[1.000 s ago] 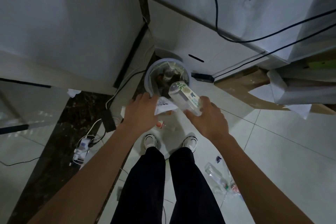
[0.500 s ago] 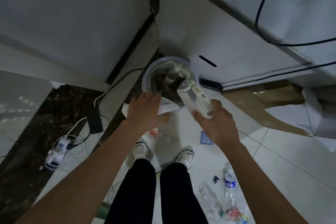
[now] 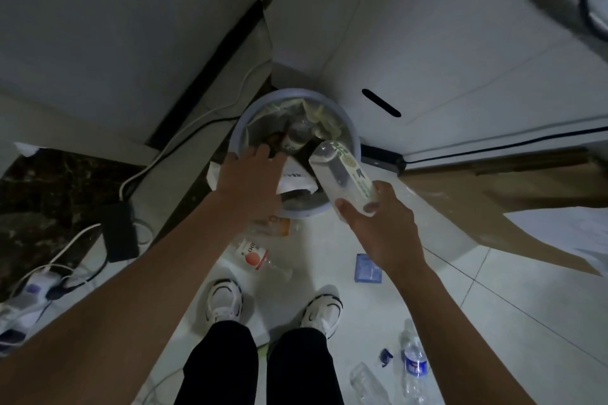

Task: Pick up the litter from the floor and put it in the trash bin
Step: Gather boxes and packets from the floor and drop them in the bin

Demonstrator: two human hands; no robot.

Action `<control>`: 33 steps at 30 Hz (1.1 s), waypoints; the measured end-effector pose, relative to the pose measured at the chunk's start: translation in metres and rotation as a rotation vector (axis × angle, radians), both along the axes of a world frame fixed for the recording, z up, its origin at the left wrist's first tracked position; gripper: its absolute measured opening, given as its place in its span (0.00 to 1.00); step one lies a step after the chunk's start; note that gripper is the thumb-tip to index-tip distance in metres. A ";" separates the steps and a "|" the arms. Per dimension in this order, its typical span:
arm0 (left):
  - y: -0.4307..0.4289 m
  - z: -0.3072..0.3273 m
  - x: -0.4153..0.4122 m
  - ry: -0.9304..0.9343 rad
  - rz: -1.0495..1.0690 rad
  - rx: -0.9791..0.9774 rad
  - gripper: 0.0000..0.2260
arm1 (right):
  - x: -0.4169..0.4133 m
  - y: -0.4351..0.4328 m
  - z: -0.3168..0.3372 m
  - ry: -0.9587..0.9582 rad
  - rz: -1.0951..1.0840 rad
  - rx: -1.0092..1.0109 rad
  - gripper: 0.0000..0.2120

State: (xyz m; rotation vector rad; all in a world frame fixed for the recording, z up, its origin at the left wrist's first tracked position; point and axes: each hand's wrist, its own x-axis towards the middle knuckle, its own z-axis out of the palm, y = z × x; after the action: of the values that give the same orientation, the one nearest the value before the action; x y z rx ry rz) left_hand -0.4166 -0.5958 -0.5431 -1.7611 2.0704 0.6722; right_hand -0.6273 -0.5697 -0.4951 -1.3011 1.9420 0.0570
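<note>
Over the trash bin (image 3: 349,128), both hands reach — left hand (image 3: 250,181) grasping paper (image 3: 296,181), right hand (image 3: 383,229) a clear bottle (image 3: 342,176).

White sneakers (image 3: 224,304) on pale tile, a power strip (image 3: 24,301) and black adapter (image 3: 119,231) at left, flattened cardboard (image 3: 493,200) against white cabinets (image 3: 460,59) at right
</note>
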 end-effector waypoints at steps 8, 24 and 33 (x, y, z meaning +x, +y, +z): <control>-0.004 -0.004 0.011 0.084 0.029 0.041 0.45 | 0.001 0.003 0.009 -0.020 -0.011 0.001 0.30; 0.021 -0.005 0.050 0.070 0.019 0.046 0.38 | 0.032 -0.005 -0.002 0.003 0.034 0.033 0.29; 0.026 0.001 0.057 0.100 0.055 0.035 0.37 | 0.057 -0.030 -0.012 -0.126 0.120 0.005 0.32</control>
State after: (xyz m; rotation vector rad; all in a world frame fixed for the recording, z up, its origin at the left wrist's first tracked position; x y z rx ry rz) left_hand -0.3599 -0.5697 -0.5424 -1.8056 2.0679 0.8230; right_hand -0.5703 -0.5995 -0.5075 -1.3838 1.7560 0.0383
